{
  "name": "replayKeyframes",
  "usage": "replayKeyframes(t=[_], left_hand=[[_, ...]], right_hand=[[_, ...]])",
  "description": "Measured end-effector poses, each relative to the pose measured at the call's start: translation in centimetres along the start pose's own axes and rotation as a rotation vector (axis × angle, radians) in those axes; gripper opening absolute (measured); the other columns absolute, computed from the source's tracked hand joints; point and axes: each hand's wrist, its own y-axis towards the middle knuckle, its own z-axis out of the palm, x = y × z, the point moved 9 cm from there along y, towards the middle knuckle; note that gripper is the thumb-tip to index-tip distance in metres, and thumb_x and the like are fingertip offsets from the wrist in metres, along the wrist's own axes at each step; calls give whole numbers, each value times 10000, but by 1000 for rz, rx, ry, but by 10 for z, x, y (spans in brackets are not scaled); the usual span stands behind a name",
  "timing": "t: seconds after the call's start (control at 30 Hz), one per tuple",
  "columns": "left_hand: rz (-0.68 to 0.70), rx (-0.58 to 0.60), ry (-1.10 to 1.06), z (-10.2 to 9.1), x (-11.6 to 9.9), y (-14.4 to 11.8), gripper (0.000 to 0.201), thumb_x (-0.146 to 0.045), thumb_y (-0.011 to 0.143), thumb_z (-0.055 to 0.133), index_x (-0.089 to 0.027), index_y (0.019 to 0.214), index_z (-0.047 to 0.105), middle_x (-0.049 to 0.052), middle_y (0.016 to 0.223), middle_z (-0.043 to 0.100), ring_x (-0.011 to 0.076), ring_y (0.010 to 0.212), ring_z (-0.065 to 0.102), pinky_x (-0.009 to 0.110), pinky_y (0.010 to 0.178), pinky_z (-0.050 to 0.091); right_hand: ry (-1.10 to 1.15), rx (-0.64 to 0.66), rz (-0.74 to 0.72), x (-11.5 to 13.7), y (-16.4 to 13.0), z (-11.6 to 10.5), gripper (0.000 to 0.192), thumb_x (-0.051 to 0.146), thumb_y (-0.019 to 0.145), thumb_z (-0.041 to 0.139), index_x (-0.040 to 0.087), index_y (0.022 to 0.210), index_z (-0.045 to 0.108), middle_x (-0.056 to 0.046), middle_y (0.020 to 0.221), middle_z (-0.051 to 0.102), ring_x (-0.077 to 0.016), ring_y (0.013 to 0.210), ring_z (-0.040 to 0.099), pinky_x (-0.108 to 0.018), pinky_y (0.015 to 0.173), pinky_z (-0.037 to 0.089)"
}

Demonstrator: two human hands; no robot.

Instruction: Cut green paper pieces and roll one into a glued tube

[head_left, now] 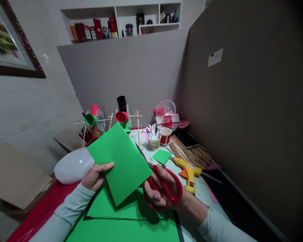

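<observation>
The right hand (pixel 164 188) grips red-handled scissors (pixel 164 190), fingers threaded through the loops and curled closed around them, the blades running up behind a green paper sheet (pixel 120 164) so that their tips are hidden. The left hand (pixel 96 175) pinches that sheet at its lower left edge, thumb on the front face and fingers behind, holding it tilted up above the table. Directly below the sheet lie more green sheets (pixel 126 222) spread flat, one outlined by a dark border. Just right of the scissors rests a yellow glue gun (pixel 189 173) on its side, and beyond it a bundle of thin wooden sticks (pixel 194 153) with a dark phone (pixel 187 138) lying on top. A small green paper square (pixel 162 156) sits on the table just above the scissors, near a paper cup of markers (pixel 154 138) and a red-and-white cup (pixel 165 135). Behind the sheet stand stick frames carrying red, green and black paper cups (pixel 121 116). To the left of the sheet lies a pale plastic bag (pixel 73 166).
</observation>
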Motion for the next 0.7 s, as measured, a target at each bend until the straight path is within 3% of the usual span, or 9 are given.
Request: replayKeyframes(t=[0.23,0.43,0.57,0.7], left_hand=[[24,-8,-13,0,-2,-1,177,-48,457,797,-103,614,736,75,630,751,213,578,711,288,603,637],[85,41,-24,3,-5,-1,428,-80,438,861,-132,849,754,47,731,772,242,658,730,343,653,641],[115,68,-23,0,-7,2,548,-101,451,884,-132,978,735,57,788,778,266,718,741,376,696,642],[133,75,-19,-1,-7,3,605,-83,457,881,-111,1039,718,66,750,772,286,730,742,396,715,637]], right_hand=[[13,51,-15,0,0,8,706,806,764,498,144,539,590,51,407,383,-45,317,280,-223,322,136],[84,7,-61,3,2,10,663,760,763,569,132,552,559,38,430,439,-40,326,352,-201,329,194],[113,-63,-121,8,3,7,553,694,704,693,153,662,585,57,426,476,-39,295,327,-173,287,175],[132,-168,-175,12,-1,1,425,582,778,701,185,892,601,106,421,458,-13,281,193,-131,274,104]])
